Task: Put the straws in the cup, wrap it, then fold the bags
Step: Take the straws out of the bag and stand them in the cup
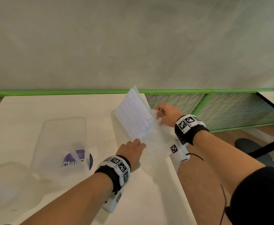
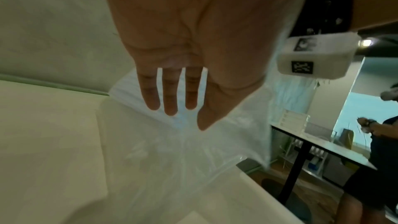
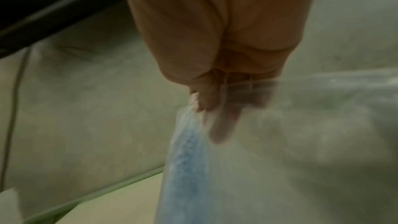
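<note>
A clear plastic bag holding a flat bundle of white straws [image 1: 135, 113] is raised and tilted over the table's far right part. My right hand [image 1: 161, 113] pinches the bag's upper right edge; in the right wrist view the thumb and fingers [image 3: 202, 106] squeeze the blurred film of the bag [image 3: 187, 159]. My left hand [image 1: 133, 148] reaches to the bag's lower edge with its fingers [image 2: 170, 94] straight, over the slack film [image 2: 183, 151], holding nothing. What looks like a clear plastic cup [image 1: 63, 143] with a purple label [image 1: 78, 159] lies on its side to the left.
The white table [image 1: 19, 127] ends close to my right arm at its right edge [image 1: 180, 181]. A green rail [image 1: 68, 91] and a wall run behind it. More clear plastic [image 1: 1, 184] lies at the near left. Another person [image 2: 383, 142] stands by a second table [image 2: 323, 146] on the right.
</note>
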### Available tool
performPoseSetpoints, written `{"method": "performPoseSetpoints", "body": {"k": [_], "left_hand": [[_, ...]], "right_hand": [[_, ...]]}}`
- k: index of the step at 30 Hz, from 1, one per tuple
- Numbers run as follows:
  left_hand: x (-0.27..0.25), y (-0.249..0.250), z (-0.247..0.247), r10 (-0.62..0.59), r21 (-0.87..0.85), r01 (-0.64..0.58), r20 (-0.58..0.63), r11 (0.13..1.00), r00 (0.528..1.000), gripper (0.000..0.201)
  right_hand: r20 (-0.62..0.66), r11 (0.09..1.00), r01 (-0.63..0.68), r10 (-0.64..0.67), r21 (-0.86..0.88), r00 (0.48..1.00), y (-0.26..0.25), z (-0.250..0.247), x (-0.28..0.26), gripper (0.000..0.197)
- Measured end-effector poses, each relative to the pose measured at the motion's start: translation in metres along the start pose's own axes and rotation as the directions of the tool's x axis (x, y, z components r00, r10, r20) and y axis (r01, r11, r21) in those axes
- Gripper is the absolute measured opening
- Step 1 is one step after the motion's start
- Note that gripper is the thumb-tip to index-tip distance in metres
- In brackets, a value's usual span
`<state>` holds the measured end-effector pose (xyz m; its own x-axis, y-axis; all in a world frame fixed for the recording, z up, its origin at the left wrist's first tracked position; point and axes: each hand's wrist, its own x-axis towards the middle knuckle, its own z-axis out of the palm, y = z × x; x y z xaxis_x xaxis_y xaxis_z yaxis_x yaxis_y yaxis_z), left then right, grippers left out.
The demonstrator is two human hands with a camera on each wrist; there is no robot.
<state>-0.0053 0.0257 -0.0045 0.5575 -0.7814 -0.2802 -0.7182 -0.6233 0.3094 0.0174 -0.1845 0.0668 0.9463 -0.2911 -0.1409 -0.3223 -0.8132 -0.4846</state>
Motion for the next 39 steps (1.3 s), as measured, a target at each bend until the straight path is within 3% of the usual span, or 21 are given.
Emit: {"method": "performPoseSetpoints", "body": {"k": [3,6,10,12,16,18,21,25,28,32,35,37,39], "left_hand": [[-0.023,0.002,-0.006,0.03,-0.06,-0.047,-0.267,0.997,0.963,0.062],[-0.046,0.006,-0.009,0.078,-0.107,-0.155,-0.519,0.982,0.851,0.062],[-0.081,0.008,-0.009,0.095,-0.12,-0.219,-0.633,0.968,0.768,0.063],[-0.102,0.003,-0.007,0.102,-0.129,-0.234,-0.633,0.964,0.767,0.062],[-0.151,-0.021,0.007,0.125,-0.223,-0.238,-0.426,0.945,0.896,0.037],[-0.18,-0.038,0.02,0.108,-0.306,-0.227,-0.359,0.925,0.927,0.03],[-0.22,-0.064,0.036,0.09,-0.341,-0.246,-0.413,0.907,0.906,0.04],[-0.265,-0.098,0.042,0.04,-0.375,-0.219,-0.432,0.901,0.901,0.025],[-0.291,-0.116,0.046,-0.066,-0.466,-0.2,-0.495,0.862,0.866,0.017],[-0.314,-0.124,0.046,-0.235,-0.564,-0.151,-0.553,0.812,0.799,0.012],[-0.314,-0.118,0.049,-0.248,-0.561,-0.12,-0.535,0.819,0.807,0.013],[-0.308,-0.111,0.05,-0.252,-0.576,-0.107,-0.507,0.811,0.824,0.007],[-0.304,-0.104,0.051,-0.318,-0.678,-0.081,-0.443,0.731,0.838,0.015]], "right_hand": [[-0.015,0.992,0.082,-0.083,-0.1,0.996,-0.021,-0.016,-0.033,0.026],[0.003,0.988,0.105,-0.105,-0.11,0.994,-0.037,-0.025,-0.074,0.025],[0.083,0.961,0.179,-0.165,-0.212,0.983,-0.058,-0.023,-0.137,0.011],[0.1,0.938,0.256,-0.239,-0.232,0.966,-0.066,-0.017,-0.166,0.014],[0.044,0.926,0.364,-0.362,-0.102,0.931,-0.074,0.001,-0.208,0.011],[0.014,0.924,0.382,-0.382,0.001,0.924,-0.078,0.013,-0.224,0.012],[-0.002,0.894,0.422,-0.426,0.153,0.905,-0.087,0.036,-0.245,0.012],[-0.036,0.848,0.426,-0.438,0.315,0.898,-0.098,0.065,-0.257,0.009],[-0.01,0.865,0.453,-0.462,0.214,0.887,-0.101,0.086,-0.254,0.016],[0.117,0.9,0.435,-0.433,0.003,0.894,-0.085,0.119,-0.239,0.025],[0.204,0.902,0.43,-0.413,-0.045,0.887,-0.079,0.147,-0.231,0.033],[0.263,0.881,0.472,-0.45,-0.024,0.854,-0.087,0.169,-0.231,0.042],[0.271,0.855,0.518,-0.497,-0.007,0.824,-0.095,0.191,-0.23,0.049]]}}
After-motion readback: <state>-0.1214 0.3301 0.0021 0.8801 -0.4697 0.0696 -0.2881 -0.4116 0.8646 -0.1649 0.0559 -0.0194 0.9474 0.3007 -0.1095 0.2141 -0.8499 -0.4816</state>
